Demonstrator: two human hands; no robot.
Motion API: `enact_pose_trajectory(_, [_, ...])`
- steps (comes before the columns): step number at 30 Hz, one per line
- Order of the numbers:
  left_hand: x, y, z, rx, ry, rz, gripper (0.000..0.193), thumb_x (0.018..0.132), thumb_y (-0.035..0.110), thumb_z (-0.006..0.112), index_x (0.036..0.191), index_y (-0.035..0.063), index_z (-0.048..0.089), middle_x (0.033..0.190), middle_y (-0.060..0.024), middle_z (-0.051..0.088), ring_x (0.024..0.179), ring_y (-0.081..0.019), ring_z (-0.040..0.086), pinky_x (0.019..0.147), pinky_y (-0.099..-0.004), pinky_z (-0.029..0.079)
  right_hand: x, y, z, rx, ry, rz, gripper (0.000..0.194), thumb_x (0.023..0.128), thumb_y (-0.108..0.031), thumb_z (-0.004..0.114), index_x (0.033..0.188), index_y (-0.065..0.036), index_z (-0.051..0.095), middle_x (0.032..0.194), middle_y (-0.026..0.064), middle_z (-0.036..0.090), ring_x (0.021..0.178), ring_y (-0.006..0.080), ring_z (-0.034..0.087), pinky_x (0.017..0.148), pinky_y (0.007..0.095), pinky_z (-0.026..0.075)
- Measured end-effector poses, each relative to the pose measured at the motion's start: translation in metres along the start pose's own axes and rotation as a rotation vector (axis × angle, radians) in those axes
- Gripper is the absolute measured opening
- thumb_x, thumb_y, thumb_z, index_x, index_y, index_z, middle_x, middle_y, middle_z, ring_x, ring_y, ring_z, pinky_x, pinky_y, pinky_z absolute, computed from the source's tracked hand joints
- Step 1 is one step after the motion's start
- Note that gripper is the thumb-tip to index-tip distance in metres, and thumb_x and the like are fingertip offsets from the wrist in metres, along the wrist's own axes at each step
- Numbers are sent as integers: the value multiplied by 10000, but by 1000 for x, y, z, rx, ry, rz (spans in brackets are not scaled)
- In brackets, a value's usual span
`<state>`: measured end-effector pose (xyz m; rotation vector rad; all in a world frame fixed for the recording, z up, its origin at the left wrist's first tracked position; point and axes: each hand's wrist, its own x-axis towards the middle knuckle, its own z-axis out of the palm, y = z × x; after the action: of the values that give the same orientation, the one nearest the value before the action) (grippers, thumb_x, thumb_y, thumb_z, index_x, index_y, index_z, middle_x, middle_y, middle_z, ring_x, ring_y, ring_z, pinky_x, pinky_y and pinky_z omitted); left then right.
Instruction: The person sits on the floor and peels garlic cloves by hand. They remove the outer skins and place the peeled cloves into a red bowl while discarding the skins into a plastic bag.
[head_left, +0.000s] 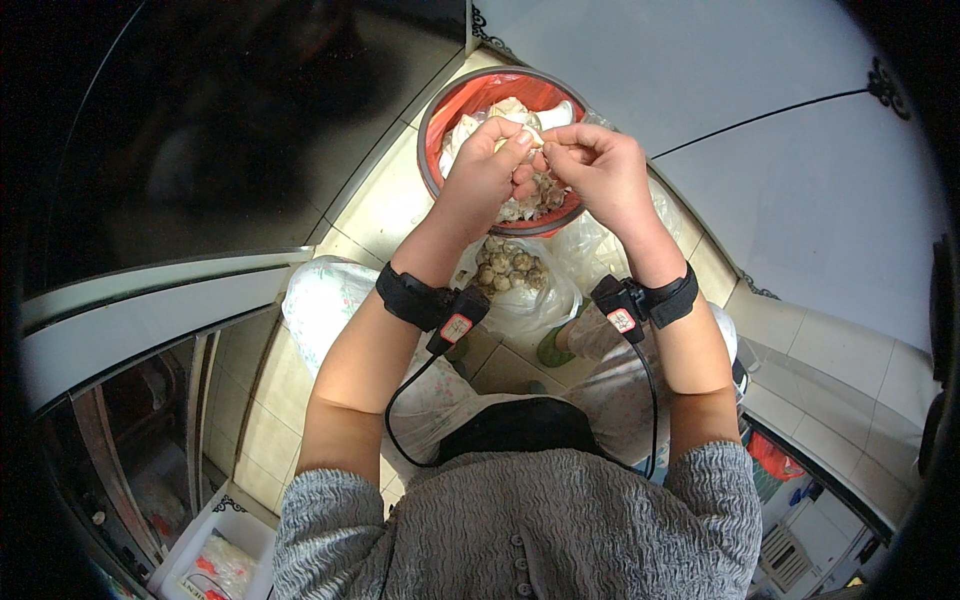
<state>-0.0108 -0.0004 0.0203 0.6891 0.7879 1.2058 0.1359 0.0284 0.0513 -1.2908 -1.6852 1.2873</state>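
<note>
Over the bin, my left hand (487, 169) pinches a small pale garlic clove (533, 136) between thumb and forefinger, its other fingers curled below. My right hand (604, 169) meets it from the other side, thumb and forefinger pinched at the clove's edge. Fingers hide part of the clove. Beneath both hands stands a round waste bin (429, 161) with a dark rim and a red liner bag (480, 96). White crumpled waste (512, 107) and dry brownish skins (544, 196) lie inside it. Nearer me, a clear plastic bag (525, 311) holds several round garlic bulbs (510, 268).
Another clear plastic bag (589, 247) lies right of the bulbs. White cabinet doors (750, 150) flank the bin on the right, a glossy black panel (225, 150) on the left. Black straps with cabled devices (457, 315) circle both wrists. A white tub (225, 555) sits lower left.
</note>
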Motion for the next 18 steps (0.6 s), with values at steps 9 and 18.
enact_pose_trajectory(9, [-2,-5,6,-82,-38,-34,141,918,202,439,905,65,471,712,-7,494,548,-57,422,475,-184,343,-1,11,4,-37,85,-30,118,722,-101,651,810,-22,650,677,12,643,613,40,573,586,202,469])
enact_pose_trajectory(18, [-1,-2,5,-81,-4,-139,181,903,219,489,919,45,538,697,12,481,573,-59,435,521,-181,369,-4,0,9,-418,270,-399,50,698,-56,630,734,-38,600,617,25,545,530,100,512,515,232,438])
